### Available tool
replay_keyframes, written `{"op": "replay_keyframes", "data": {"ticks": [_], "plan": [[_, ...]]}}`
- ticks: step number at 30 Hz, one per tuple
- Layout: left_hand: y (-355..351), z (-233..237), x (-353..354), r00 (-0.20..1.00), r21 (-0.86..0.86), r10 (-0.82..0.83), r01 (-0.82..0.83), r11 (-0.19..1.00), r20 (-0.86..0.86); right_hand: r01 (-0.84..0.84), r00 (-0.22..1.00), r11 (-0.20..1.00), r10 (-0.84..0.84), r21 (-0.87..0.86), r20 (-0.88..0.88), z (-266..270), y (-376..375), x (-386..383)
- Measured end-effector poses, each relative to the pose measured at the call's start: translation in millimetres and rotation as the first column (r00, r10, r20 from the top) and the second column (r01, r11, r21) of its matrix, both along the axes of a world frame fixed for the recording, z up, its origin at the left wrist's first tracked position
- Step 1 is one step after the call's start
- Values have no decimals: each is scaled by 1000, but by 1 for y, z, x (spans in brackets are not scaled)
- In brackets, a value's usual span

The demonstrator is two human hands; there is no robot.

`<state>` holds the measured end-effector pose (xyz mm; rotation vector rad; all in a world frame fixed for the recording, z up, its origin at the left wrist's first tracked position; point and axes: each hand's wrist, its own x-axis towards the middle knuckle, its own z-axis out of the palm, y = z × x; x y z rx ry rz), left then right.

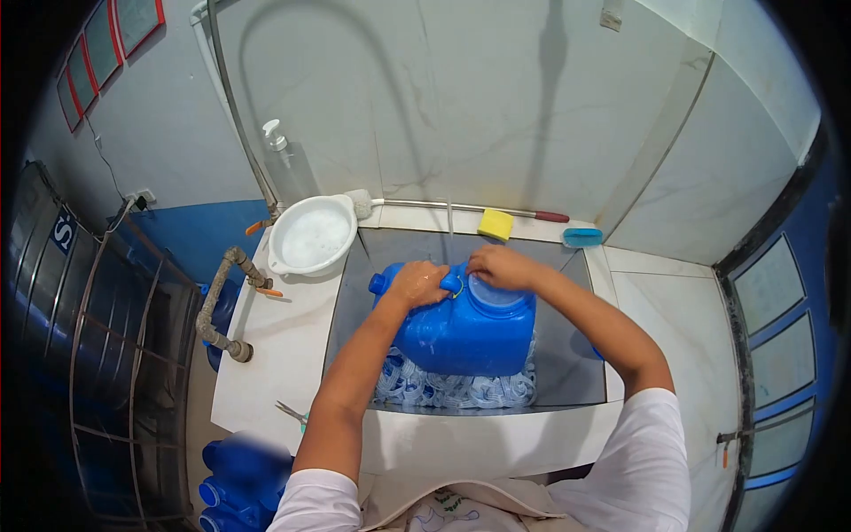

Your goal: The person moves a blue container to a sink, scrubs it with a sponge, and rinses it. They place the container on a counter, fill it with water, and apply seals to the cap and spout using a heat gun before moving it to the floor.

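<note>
A blue plastic water jug (461, 341) sits in the grey sink (567, 355). My left hand (420, 285) is closed around the jug's handle at the top, with water drops on its back. My right hand (498, 267) rests at the edge of the wide round lid (496, 294), fingers curled and pinched together; what lies between the fingertips is hidden. A thin yellowish loop shows near the handle between my hands. A small spout with a blue cap (378, 284) sticks out on the jug's left. Under the jug lies a heap of pale blue-white strips (470, 391).
Left of the sink stand a white basin (312, 235) of suds and a pump bottle (288, 155). Along the back ledge are a long-handled brush (461, 207), a yellow sponge (495, 225) and a blue brush (582, 237). Scissors (297, 415) lie front left; blue jugs (235, 483) stand below.
</note>
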<state>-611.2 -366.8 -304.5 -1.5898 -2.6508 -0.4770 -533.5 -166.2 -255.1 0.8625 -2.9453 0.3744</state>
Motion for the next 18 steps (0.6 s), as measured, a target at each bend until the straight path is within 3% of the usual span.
{"op": "replay_keyframes", "data": {"ticks": [1, 3, 16, 18], "plan": [[-2, 0, -1, 1000, -5, -12, 12, 1000, -22, 2, 1000, 1000, -2, -2, -2, -1, -4, 12], [-2, 3, -5, 999, 3, -38, 38, 999, -19, -25, 986, 992, 4, -122, -164, 0, -5, 26], [-16, -6, 1, 1000, 11, -7, 6, 1000, 26, -33, 977, 999, 25, -36, -210, 11, -25, 31], [-24, -8, 5, 1000, 29, 5, -6, 1000, 22, -52, 916, 993, 4, -109, -401, 18, -30, 30]]}}
